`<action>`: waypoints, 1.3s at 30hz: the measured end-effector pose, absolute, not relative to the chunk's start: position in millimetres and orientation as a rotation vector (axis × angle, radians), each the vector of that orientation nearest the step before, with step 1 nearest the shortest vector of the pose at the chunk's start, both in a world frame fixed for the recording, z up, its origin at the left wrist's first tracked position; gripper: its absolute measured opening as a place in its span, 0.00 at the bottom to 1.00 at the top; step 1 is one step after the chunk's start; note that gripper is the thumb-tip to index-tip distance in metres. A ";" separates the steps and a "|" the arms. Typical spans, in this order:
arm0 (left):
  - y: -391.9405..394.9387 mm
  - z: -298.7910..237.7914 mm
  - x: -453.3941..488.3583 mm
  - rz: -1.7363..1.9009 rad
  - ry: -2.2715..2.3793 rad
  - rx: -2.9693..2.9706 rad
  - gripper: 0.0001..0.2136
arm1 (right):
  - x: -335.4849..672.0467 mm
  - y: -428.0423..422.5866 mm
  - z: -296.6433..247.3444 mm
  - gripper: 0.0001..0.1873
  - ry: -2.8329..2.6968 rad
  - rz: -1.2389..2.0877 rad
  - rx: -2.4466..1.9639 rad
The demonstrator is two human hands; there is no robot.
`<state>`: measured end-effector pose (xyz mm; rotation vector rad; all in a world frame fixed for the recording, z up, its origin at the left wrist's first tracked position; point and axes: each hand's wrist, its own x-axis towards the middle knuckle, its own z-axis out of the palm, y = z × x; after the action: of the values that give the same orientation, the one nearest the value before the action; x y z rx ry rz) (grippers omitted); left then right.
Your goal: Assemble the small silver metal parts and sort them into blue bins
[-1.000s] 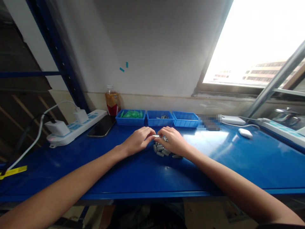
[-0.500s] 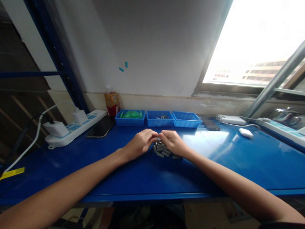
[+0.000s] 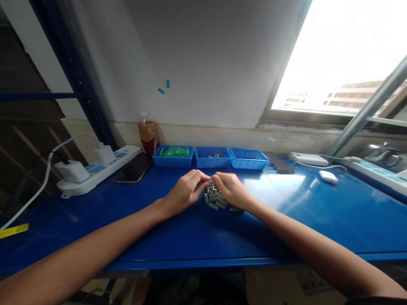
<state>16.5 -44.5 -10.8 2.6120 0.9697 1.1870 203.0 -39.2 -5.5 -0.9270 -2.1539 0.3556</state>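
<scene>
My left hand and my right hand meet fingertip to fingertip over the middle of the blue table. Both are closed in a pinch on a small silvery metal piece, mostly covered by the fingers; its exact kind is too small to make out. Right under the fingers lies a heap of short grey metal cylinders, partly hidden by my right hand. Another dark cylinder rests beneath my right wrist.
Behind the hands stand three blue bins: one with green pieces, one with small metal parts, and a third bin at right. A phone, bottle and power strip are left; a white case lies right.
My left fingers have straightened and shifted slightly up and left, around the small metal piece. My right hand has barely moved, and the heap looks the same.
</scene>
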 end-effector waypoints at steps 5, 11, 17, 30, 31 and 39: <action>-42.4 -12.2 16.1 1.245 0.897 2.675 0.05 | 199.5 -41.6 -2.5 0.21 -2.046 0.542 -0.978; -40.2 -6.0 16.0 1.190 1.082 2.499 0.09 | 204.1 -39.6 -2.6 0.08 -2.128 0.142 -0.967; -37.4 -4.9 12.9 1.089 1.039 2.477 0.14 | 205.9 -44.4 -0.8 0.07 -2.283 -0.121 -0.901; -42.7 -9.1 13.8 1.099 1.050 2.572 0.08 | 204.2 -39.9 -3.4 0.13 -2.209 -0.031 -0.957; -42.3 -8.9 13.8 1.100 1.057 2.573 0.08 | 204.1 -40.4 -3.1 0.10 -2.204 -0.012 -0.964; -38.5 -8.1 12.8 1.037 1.035 2.534 0.12 | 209.6 -41.5 1.3 0.07 -2.280 -0.137 -0.811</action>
<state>12.8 -38.5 -8.1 2.5344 1.0354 1.0371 209.6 -41.5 1.3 -0.8109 -2.2802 -0.1374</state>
